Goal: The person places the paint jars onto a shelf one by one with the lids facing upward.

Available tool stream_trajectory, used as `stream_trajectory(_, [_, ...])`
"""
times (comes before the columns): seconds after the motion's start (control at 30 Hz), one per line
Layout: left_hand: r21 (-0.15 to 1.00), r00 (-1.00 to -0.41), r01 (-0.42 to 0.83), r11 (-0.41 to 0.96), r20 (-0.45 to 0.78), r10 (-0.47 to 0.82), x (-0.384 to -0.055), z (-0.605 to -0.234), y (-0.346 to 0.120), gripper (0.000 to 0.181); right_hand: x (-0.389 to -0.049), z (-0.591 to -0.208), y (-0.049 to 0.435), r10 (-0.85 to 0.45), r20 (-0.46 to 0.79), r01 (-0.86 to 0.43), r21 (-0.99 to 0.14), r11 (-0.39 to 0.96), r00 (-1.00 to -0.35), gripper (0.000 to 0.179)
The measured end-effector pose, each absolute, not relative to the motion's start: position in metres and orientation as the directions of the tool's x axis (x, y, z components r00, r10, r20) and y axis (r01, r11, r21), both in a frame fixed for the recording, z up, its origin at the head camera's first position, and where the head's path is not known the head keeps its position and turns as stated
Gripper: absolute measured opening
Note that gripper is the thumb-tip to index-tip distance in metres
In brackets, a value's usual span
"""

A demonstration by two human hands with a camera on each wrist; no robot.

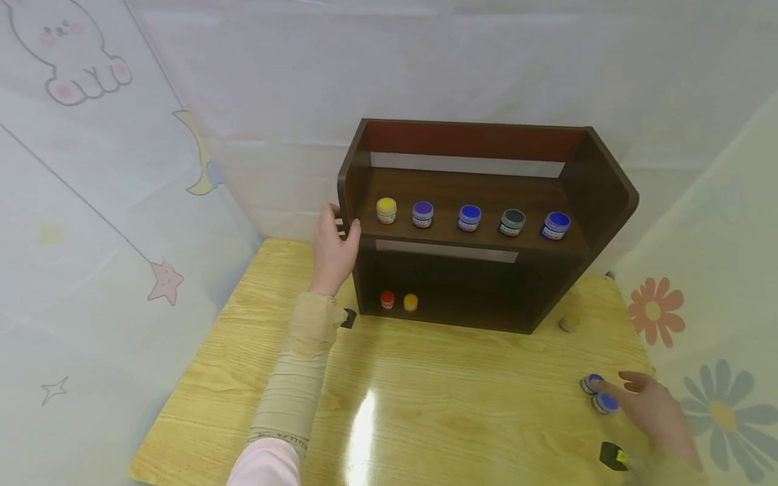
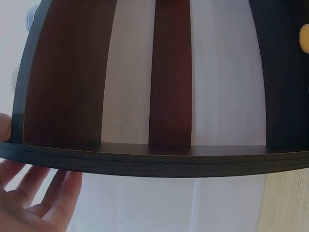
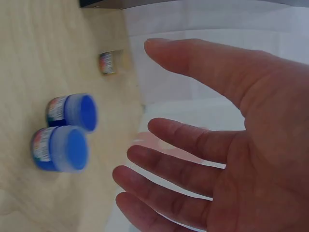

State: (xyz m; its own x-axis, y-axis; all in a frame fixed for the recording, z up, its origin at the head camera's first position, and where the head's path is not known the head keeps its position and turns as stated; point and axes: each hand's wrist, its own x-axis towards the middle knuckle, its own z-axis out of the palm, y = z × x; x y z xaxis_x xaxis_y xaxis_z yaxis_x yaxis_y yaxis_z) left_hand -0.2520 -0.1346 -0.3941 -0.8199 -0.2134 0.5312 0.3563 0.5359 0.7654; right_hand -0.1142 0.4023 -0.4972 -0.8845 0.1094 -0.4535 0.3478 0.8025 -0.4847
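Observation:
My left hand grips the left side panel of a dark brown wooden shelf, thumb at the front edge and fingers on the outer face, as the left wrist view also shows. Along the upper board stand several small paint jars, among them a yellow jar, a purple jar and a dark grey jar. My right hand hovers over the table's right side with fingers spread, holding nothing. Beside it two blue jars stand close together on the table.
A red jar and an orange-yellow jar stand at the lower left of the shelf. Another yellowish jar is on the wooden table right of the shelf. Patterned white curtains surround the table.

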Motion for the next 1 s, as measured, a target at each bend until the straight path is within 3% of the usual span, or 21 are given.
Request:
stream_trajectory(0.53, [0.767, -0.818, 0.367, 0.526, 0.536, -0.211, -0.252, -0.394, -0.134, 0.021, -0.109, -0.544, 0.405, 0.166, -0.479, 0.429, -0.513, 0.744, -0.862, 0.104])
stream_trajectory(0.73, [0.769, -0.821, 0.368, 0.523, 0.532, -0.205, -0.252, -0.395, -0.134, 0.022, -0.104, -0.554, 0.402, 0.238, -0.439, 0.461, -0.521, 0.718, -0.866, 0.089])
stream_trajectory(1.0, [0.772, -0.823, 0.369, 0.517, 0.530, -0.204, -0.252, -0.394, -0.134, 0.022, -0.099, -0.557, 0.390, 0.222, -0.430, 0.447, -0.541, 0.713, -0.875, 0.075])
